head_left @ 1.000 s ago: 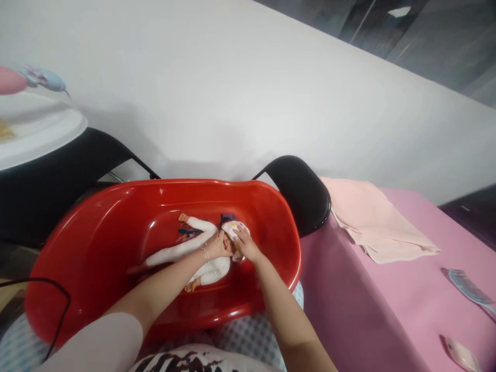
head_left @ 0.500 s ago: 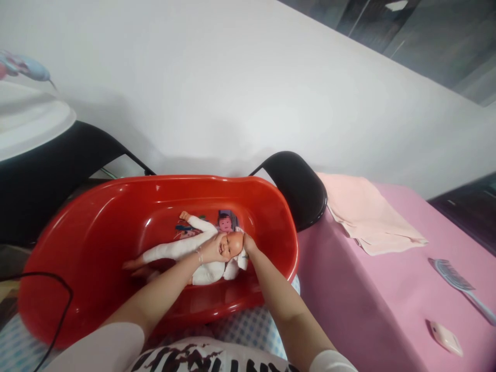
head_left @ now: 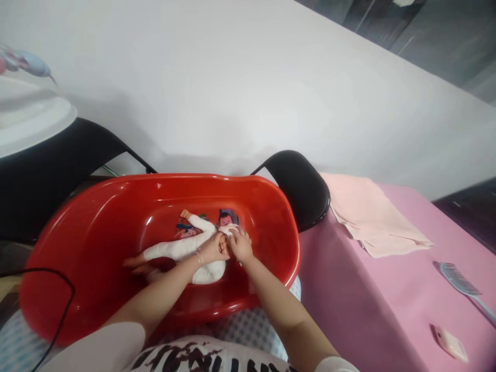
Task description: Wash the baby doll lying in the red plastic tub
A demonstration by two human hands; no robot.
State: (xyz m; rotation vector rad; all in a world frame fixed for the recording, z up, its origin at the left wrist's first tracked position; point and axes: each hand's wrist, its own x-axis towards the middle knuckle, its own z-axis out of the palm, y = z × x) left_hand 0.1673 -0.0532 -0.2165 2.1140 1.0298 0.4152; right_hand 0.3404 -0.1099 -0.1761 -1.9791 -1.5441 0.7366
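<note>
Cupping soft doll, both hands, glossy oval tub.

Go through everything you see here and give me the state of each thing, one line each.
Doll: lying on its back inside the tub, dressed in white, head covered by both hands.
Red tub: upright, holding the doll; whether it holds water cannot be told.
Left hand: closed on the doll's head.
Right hand: on the doll's head.
Pink towel: folded, flat on the pink table.
Hairbrush: lying on the table.
</note>
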